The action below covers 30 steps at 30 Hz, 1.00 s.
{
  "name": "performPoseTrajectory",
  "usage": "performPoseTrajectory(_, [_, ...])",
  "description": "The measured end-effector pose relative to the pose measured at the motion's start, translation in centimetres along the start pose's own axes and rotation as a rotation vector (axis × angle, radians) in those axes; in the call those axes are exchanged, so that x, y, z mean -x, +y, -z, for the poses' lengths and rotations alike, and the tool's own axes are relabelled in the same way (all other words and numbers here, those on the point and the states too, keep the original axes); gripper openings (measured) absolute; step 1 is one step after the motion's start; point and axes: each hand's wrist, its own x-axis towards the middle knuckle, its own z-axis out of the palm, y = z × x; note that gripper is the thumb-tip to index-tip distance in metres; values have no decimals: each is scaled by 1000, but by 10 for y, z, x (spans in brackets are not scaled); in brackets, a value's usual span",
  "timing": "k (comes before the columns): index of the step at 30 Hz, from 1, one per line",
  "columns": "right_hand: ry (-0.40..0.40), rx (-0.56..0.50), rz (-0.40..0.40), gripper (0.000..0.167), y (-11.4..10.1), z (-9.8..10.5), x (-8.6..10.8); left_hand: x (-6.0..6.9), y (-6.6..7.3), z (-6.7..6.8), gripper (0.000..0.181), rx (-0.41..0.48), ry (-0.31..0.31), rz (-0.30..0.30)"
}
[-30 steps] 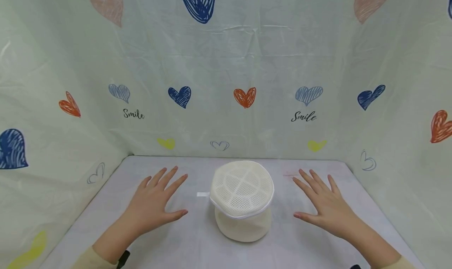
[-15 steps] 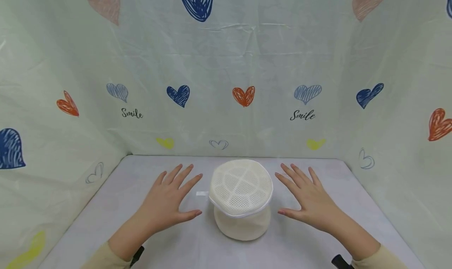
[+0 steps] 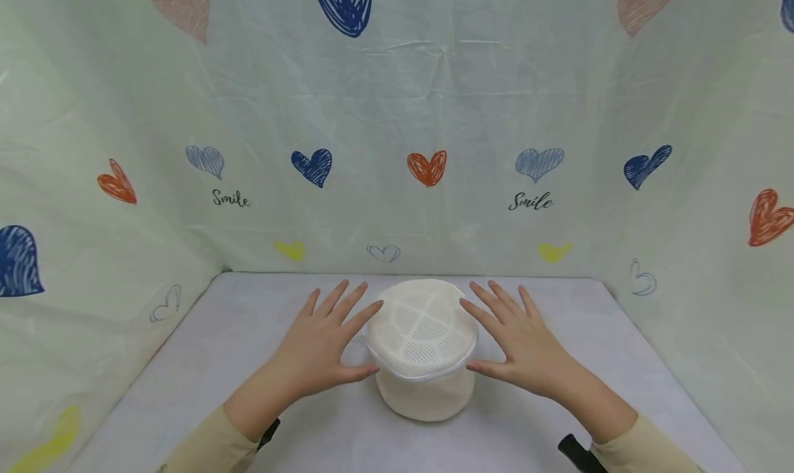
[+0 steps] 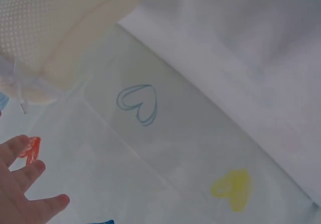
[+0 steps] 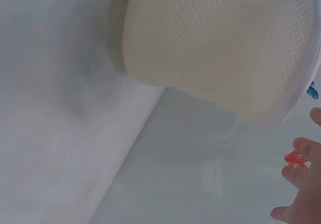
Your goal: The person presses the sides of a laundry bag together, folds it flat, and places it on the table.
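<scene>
A cream mesh laundry bag, shaped like a drum with white trim round its top edge, stands upright on the table. My left hand is at its left side, fingers spread and straight. On the opposite side my right hand mirrors it, thumb and fingers apart. Both thumb tips come close to the bag's rim; whether they touch it I cannot tell. In the left wrist view a small pull dangles from the trim of the mesh bag. The right wrist view shows the bag's mesh side with fingertips below its rim.
The white table ends at a pale curtain printed with hearts and the word Smile. This curtain also encloses the left and right sides. Dark wrist straps show at both sleeves.
Both hands have moved inward from either side to the mesh bag, their fingers still spread. The bag stays in its place on the table.
</scene>
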Motion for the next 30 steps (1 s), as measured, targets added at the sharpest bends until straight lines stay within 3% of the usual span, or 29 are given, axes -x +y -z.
performPoseTrajectory(10, [-20, -40, 22, 87, -9, -6, -19, -15, 9, -1, 85, 35, -28, -12])
performPoseTrajectory(18, [-25, -72, 8, 88, -13, -7, -32, -29, 12, 1, 85, 104, -116, 6])
performPoseTrajectory(30, [-84, -116, -11, 85, -13, -15, -45, -49, 13, -4, 88, 148, -195, 18])
